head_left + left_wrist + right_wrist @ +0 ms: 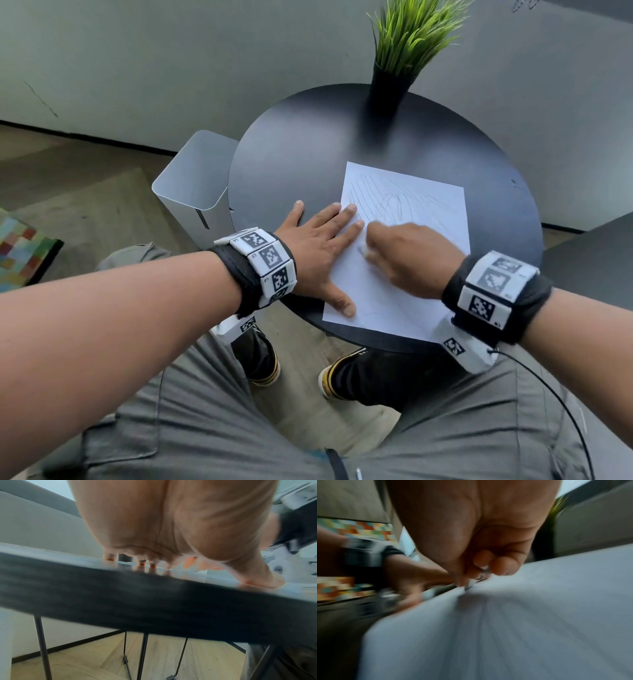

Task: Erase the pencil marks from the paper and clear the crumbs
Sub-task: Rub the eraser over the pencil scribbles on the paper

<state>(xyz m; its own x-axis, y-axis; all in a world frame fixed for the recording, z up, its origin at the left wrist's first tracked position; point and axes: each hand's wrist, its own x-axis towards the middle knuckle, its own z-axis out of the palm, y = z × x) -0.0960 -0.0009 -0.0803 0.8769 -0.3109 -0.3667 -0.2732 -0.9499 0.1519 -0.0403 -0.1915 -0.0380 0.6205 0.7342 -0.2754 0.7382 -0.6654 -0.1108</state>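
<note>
A white paper lies on the round black table, with grey pencil scribbles over its far half. My left hand lies flat with fingers spread, pressing on the paper's left edge; the left wrist view shows its fingertips on the tabletop. My right hand is blurred with motion over the middle of the sheet. It pinches a small white eraser whose tip touches the paper. I cannot make out any crumbs.
A white open bin stands on the floor against the table's left side. A green plant in a black pot sits at the table's far edge. Another dark surface is at the right. My legs and shoes are under the near edge.
</note>
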